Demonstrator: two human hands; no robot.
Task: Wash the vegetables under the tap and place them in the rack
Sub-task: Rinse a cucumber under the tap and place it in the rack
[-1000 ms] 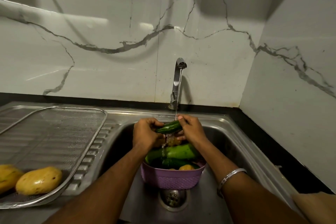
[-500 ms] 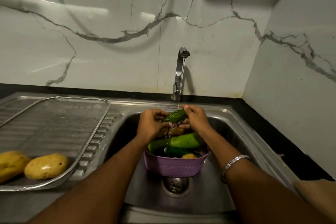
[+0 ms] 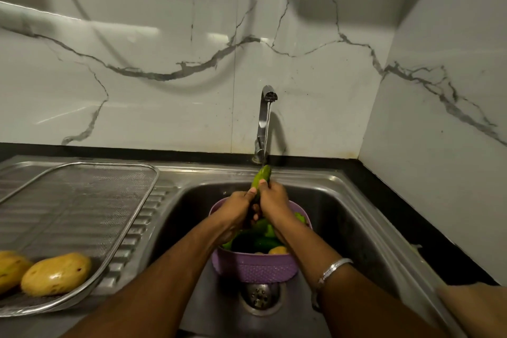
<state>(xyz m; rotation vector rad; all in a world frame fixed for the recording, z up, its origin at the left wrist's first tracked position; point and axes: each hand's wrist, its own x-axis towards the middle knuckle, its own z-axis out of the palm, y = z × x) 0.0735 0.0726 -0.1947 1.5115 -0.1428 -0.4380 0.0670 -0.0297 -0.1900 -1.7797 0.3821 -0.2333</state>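
Observation:
A small green cucumber (image 3: 262,177) stands nearly upright under the thin stream of water from the steel tap (image 3: 264,118). My left hand (image 3: 237,210) and my right hand (image 3: 274,200) both grip its lower part, close together above a purple basket (image 3: 255,267). The basket stands in the sink (image 3: 343,228) over the drain and holds more green vegetables (image 3: 264,236) and a yellow one (image 3: 278,250). A steel mesh rack (image 3: 82,200) lies on the drainboard at the left, with two yellow vegetables (image 3: 56,274) at its near end.
The sink's drain (image 3: 259,296) shows just in front of the basket. A black counter strip (image 3: 411,214) runs along the right of the sink below the marble wall. A brown object (image 3: 477,307) sticks into view at the lower right.
The cucumber has turned from lying crosswise between my hands to standing almost upright under the stream. My hands have come closer together around it.

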